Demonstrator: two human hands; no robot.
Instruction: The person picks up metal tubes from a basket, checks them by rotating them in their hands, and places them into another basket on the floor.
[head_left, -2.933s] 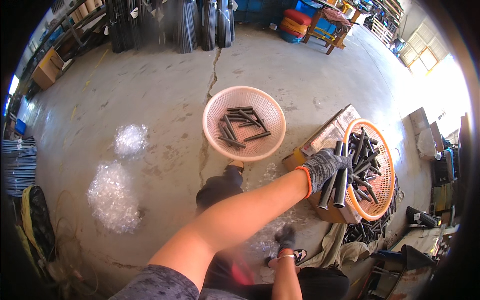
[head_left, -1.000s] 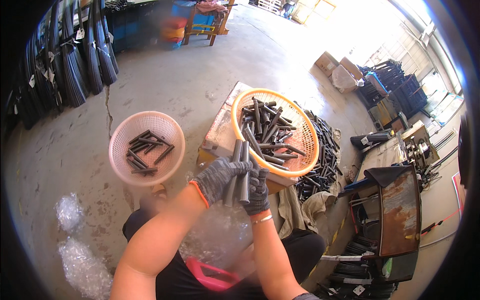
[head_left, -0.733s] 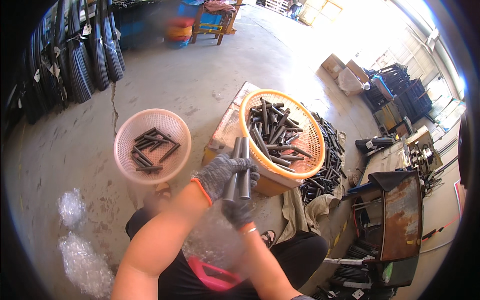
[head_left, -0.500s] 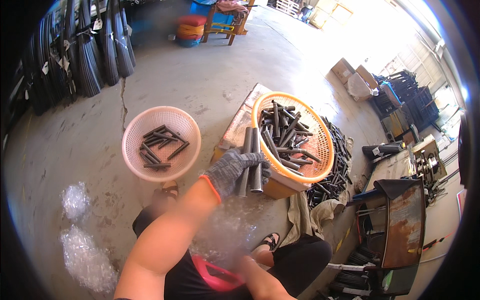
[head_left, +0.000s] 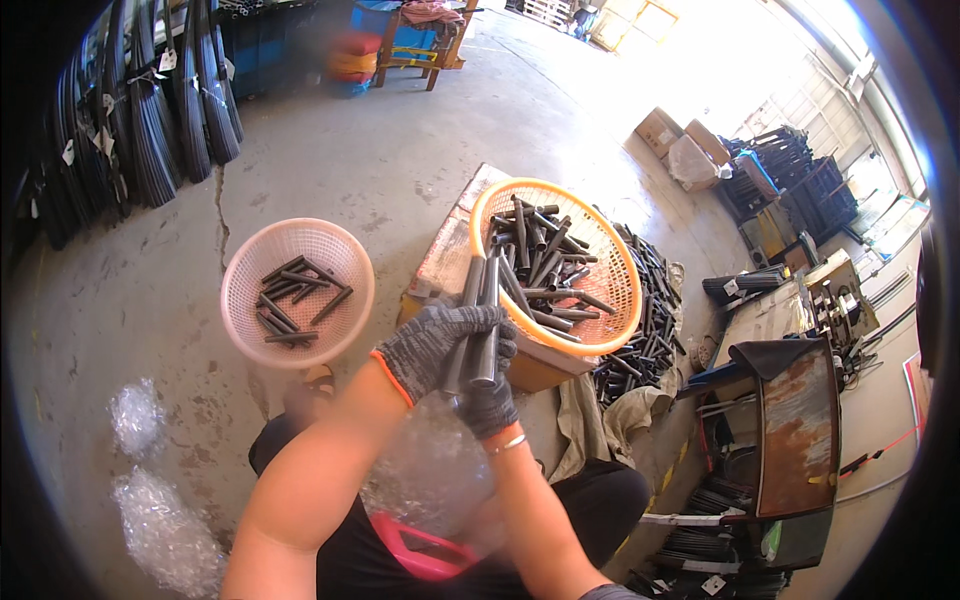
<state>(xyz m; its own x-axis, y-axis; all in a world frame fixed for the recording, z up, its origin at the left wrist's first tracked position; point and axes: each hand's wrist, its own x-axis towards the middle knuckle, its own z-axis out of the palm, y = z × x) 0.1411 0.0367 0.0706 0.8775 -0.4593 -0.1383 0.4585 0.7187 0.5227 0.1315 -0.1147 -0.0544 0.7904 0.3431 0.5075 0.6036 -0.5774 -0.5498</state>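
Observation:
My left hand (head_left: pixel 432 345), in a dark grey knit glove with an orange cuff, grips two black tubes (head_left: pixel 484 310) side by side and nearly upright. Just below, my right hand (head_left: pixel 487 405), also gloved and with a bracelet at the wrist, is closed up against the tubes' lower ends; whatever lies in its fingers is hidden. The tubes' upper ends overlap the rim of an orange mesh basket (head_left: pixel 628 325) holding many black tubes (head_left: pixel 545 250). Clear plastic film (head_left: pixel 425 470) and a pink-handled container (head_left: pixel 425 555) rest in my lap.
A pale pink basket (head_left: pixel 240 335) with several short tubes stands on the floor at left. The orange basket rests on a cardboard box (head_left: pixel 545 370), beside a tube pile (head_left: pixel 650 300) on cloth. Plastic bundles (head_left: pixel 165 525) lie at lower left; a rusty-panelled rack (head_left: pixel 800 440) stands right.
My right hand has come up from my lap to the tubes' lower ends. My left hand still grips both tubes. The whole view has shifted slightly.

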